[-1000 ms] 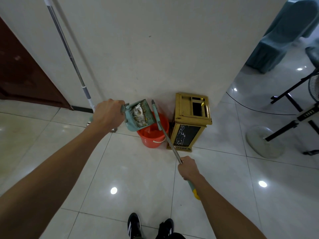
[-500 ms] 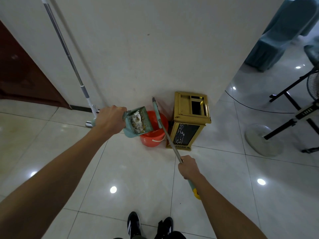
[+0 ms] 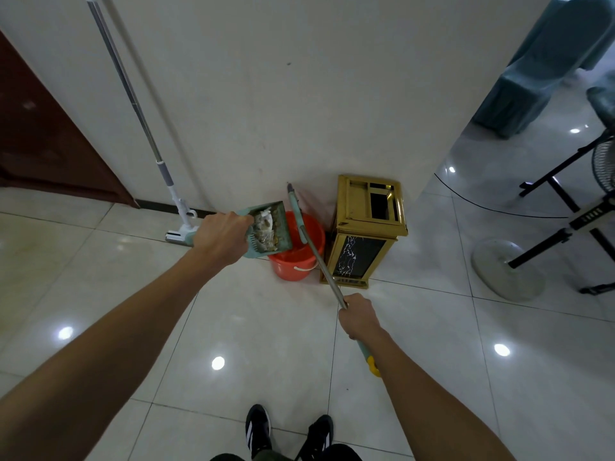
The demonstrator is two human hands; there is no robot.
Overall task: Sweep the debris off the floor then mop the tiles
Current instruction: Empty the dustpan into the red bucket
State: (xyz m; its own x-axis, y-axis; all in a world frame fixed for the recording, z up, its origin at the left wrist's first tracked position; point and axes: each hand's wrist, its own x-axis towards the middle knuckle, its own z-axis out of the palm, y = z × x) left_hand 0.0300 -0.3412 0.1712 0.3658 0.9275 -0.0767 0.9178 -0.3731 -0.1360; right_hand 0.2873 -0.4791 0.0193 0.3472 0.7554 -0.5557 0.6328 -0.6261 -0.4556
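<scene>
My left hand (image 3: 221,239) grips a teal dustpan (image 3: 271,229) filled with white and brownish debris, held tilted over the rim of an orange bucket (image 3: 296,261). My right hand (image 3: 357,316) is closed around the metal shaft of a broom (image 3: 319,257) with a teal and yellow grip end; its far end reaches up over the bucket against the wall. A flat mop (image 3: 146,134) with a grey and white pole leans on the wall to the left, its head on the floor beside my left hand.
A gold and black marble-patterned bin (image 3: 364,231) stands right of the bucket against the wall. A fan with a round base (image 3: 507,272) and black stand legs are at the right. A teal-covered chair (image 3: 545,61) is far right, a dark wooden door (image 3: 43,134) far left.
The dustpan has moved right and tilted further over the orange bucket. My right hand and the broom have barely shifted.
</scene>
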